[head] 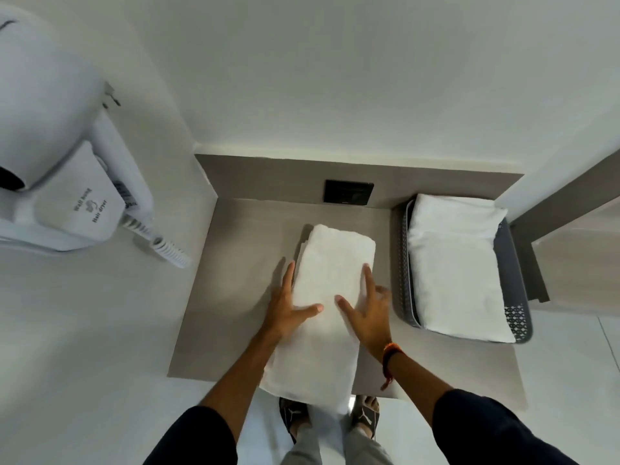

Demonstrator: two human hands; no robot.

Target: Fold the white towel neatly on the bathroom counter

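**Both palms flat on a long folded towel at the counter's front edge**

The white towel (323,317) lies folded into a long narrow strip on the grey counter (214,297), running from near the middle of the surface to the front edge, where its near end hangs over. Its far end is a rounded fold pointing toward the back wall.

The left hand (288,310) rests flat along the towel's left side, fingers stretched forward beside the cloth and the thumb laid across its top. The right hand (367,310) is spread open on the towel's right side, thumb and forefinger on the cloth, the other fingers blurred at the towel's right edge. Neither hand closes around anything; both press down with open palms. An orange and black wristband (391,355) sits on the right wrist.

At the counter's right edge stands a grey perforated basket (404,263) holding another folded white towel (458,266). A black socket plate (349,193) is set in the back panel. On the left wall hangs a white hair dryer (67,156) with a coiled cord (164,246).
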